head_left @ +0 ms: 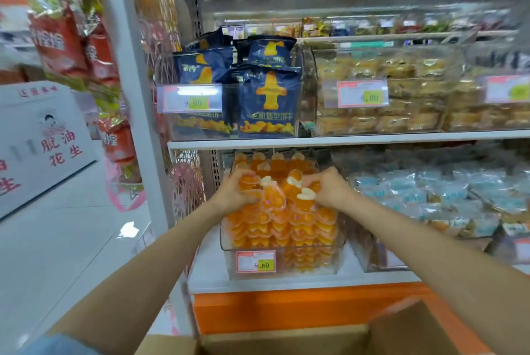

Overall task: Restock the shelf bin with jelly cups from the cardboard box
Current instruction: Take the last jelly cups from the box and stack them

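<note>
The white shelf (315, 142) carries a clear shelf bin (286, 265), its long axis running back from the price tag (255, 261) into the shelf. Below, the cardboard box (286, 340) stands open at the frame's bottom edge. Orange jelly cups (286, 228) are heaped in the bin, pale ends seemingly pointing up and rearward, though blur hampers this. The left hand (238, 191) and right hand (327, 188) each curl closed around cups atop the heap.
</note>
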{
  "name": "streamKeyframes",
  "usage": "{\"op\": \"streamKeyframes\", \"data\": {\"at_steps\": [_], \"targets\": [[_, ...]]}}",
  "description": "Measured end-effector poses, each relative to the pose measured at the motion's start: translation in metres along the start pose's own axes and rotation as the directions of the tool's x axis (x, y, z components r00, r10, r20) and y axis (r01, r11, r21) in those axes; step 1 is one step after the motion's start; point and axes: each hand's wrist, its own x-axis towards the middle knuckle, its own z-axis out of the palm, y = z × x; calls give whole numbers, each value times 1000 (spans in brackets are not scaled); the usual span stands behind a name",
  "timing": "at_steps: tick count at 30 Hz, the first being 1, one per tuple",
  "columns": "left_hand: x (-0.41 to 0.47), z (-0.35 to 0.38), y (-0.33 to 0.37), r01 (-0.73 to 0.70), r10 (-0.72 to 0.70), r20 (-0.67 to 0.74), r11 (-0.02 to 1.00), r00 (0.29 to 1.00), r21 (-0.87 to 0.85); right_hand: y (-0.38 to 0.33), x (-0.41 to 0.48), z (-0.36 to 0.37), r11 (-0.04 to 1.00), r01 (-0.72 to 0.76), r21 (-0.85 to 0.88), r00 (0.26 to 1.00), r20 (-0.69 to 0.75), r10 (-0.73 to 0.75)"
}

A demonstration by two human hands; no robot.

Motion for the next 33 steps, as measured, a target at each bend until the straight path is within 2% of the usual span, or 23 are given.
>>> {"op": "streamKeyframes", "data": {"at_steps": [6,9,11,13,15,20,24,27,29,33], "targets": [[1,6,1,-21,21,-2,999,1000,23,10,-7,-10,999,21,-46,999,36,-20],[-3,3,-1,19,-21,24,998,1000,53,18,-10,-12,998,56,30,997,-57,-54],[-4,2,-6,33,-38,29,990,999,134,24,-12,-13,989,103,105,987,-134,-88],[-6,2,-10,29,-30,5,986,1000,163,27,-17,-14,969,122,213,984,-153,-90],[-6,2,-10,8,-7,-9,988,1000,156,30,-17,-13,963,102,248,983,-172,-60],[-14,2,-9,-17,20,-24,989,1000,149,23,-21,-17,971,92,222,953,-302,-21],[-23,3,-7,-49,60,-69,986,996,160,13,-21,-18,993,108,-51,945,-305,-119],[-29,1,-8,-103,124,-139,983,982,151,12,-19,-13,980,122,-156,946,-280,-163],[-29,-2,-10,-134,151,-221,987,963,91,14,-20,-13,978,120,-168,926,-337,-171],[-26,-11,-12,-130,132,-311,991,941,29,16,-19,-14,988,152,-18,903,-405,-146]]}}
